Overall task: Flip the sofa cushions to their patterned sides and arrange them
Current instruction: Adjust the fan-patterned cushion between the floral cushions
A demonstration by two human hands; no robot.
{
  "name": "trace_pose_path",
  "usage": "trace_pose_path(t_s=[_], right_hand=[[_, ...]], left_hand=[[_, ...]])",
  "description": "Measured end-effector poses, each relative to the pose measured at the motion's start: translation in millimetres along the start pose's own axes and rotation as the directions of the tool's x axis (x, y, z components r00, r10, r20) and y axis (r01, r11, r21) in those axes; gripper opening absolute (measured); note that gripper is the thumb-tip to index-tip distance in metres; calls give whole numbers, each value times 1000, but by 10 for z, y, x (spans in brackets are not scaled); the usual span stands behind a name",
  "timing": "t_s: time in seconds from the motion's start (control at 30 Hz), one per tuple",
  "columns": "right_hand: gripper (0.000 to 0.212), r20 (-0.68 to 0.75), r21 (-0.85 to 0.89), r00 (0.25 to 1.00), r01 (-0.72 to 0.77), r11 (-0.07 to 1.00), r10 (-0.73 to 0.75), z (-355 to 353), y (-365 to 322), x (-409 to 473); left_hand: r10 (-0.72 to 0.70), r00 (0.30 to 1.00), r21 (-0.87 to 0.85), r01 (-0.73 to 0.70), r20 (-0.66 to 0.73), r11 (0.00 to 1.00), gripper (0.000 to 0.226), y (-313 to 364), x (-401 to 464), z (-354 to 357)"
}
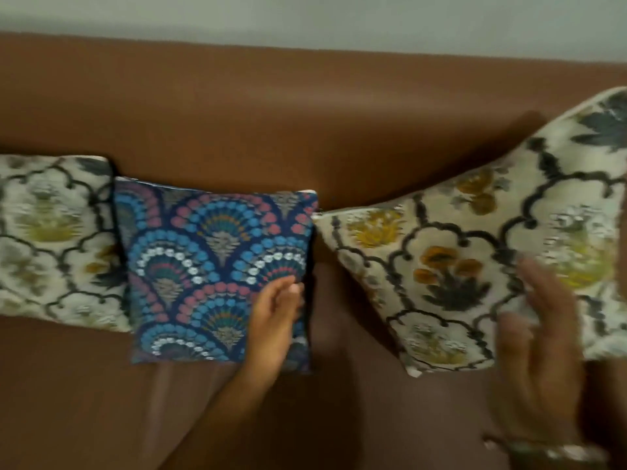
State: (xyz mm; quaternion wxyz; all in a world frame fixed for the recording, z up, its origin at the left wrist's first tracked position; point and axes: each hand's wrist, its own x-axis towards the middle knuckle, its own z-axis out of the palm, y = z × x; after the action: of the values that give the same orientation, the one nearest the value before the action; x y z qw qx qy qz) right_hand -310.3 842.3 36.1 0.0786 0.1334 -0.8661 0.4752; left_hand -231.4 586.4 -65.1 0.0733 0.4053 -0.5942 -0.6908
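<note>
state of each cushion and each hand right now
left cream floral cushion: patterned side out, leaning on the sofa back
blue fan-pattern cushion: patterned side out, upright
right cream floral cushion: patterned side out, tilted
left hand: on the blue cushion's lower right
right hand: open, blurred, at the tilted cushion

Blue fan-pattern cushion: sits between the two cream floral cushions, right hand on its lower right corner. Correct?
Not quite. The head view shows the left hand on the blue fan-pattern cushion; the right hand is at the right cream floral cushion. The left cream floral cushion flanks it as stated.
</note>
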Motion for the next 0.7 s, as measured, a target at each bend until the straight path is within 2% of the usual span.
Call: trace_pose_path(t_s=[0.1,0.17,0.23,0.27,0.33,0.37,0.4,0.43,0.57,0.63,0.7], right_hand=[[51,205,49,975,-94,994,82,1034,-495,-225],[67,316,12,913,-276,961,258,1808,-694,-268],[82,343,-28,814,-490,871,469,2286,-693,-245],[79,323,-15,761,-591,807,563,2487,-685,-237],[62,263,74,715,-685,725,648,2811,-729,-217],[58,246,109,722,-683,722,646,2875,-773,-205],[57,224,137,740,-668,731,634,2911,-837,-207],[58,205,154,769,-636,756,605,2920,-911,-208],[48,155,149,927,-364,919,342,2652,-1449,-128],[54,156,40,967,-212,977,203,2483,-1643,46],[64,185,-128,979,-67,990,90,2444,-1651,264]], left_hand=[[321,936,232,-283,-144,931,36,293,245,-1182],[411,887,368,-318,-210,874,24,511,527,-1919],[325,928,434,-220,-183,873,19,577,819,-2298],[225,963,416,-144,-152,898,27,589,947,-2440],[-119,991,250,130,-59,959,64,577,1199,-2655],[-308,951,139,305,0,942,87,552,1270,-2667],[-439,895,35,437,77,899,98,523,1319,-2676],[-492,857,-42,503,152,863,101,500,1345,-2682],[-508,774,-268,617,379,740,108,353,1227,-2636],[-492,761,-381,642,424,665,109,299,1139,-2523],[-457,770,-464,635,446,617,109,257,1128,-2331]])
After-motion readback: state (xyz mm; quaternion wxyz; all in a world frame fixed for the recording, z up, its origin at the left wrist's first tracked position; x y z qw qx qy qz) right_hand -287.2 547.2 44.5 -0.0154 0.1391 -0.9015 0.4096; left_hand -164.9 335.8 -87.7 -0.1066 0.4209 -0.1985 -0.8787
